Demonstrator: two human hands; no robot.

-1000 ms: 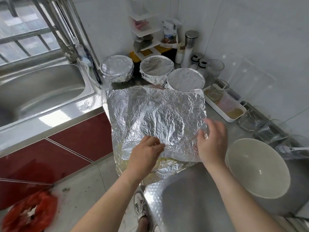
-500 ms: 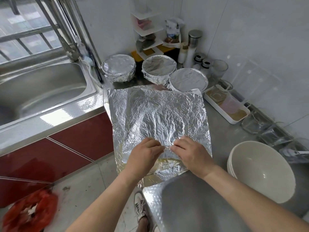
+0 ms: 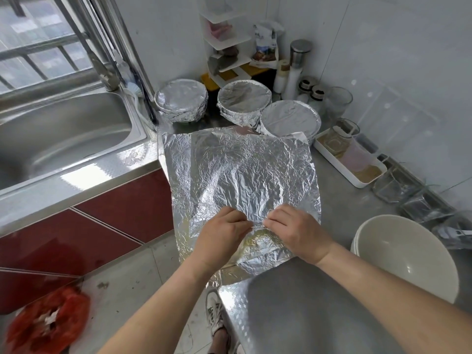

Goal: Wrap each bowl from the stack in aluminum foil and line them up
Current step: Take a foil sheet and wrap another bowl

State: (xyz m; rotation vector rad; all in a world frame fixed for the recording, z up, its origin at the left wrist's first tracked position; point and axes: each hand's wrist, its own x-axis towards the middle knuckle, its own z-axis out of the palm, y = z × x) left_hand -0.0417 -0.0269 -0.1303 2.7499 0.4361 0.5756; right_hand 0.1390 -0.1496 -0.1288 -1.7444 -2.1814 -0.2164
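Broadly, the brushed stainless-steel bench point(image 3: 342, 200) carries everything, with the steel sink point(image 3: 63, 129) set in its left wing. A large crinkled sheet of aluminium foil point(image 3: 242, 169) lies flat across the middle, its long axis running from the near edge toward the back wall. Its left side and near corner overhang the bench's left edge above the floor. The stack of plain white ceramic bowls point(image 3: 403, 254) stands unwrapped at the near right of the bench, well clear of the foil's right edge. Three foil-covered bowls point(image 3: 181, 100) point(image 3: 244, 98) point(image 3: 290, 118) are lined up along the back, the rightmost just touching the sheet's far edge. The left hand point(image 3: 222, 236) and right hand point(image 3: 296, 231) meet at the sheet's near middle, fingers point(image 3: 274, 221) curled down and pinching a small ridge of foil between them. The stack lies to the right of both hands, so the right hand is much the nearer for fetching a bowl. Bare steel between sheet and stack gives it room. The overhanging left side looks likely to slip or tear if tugged. At the back, a white tray point(image 3: 329, 152) crowds the row's right end.
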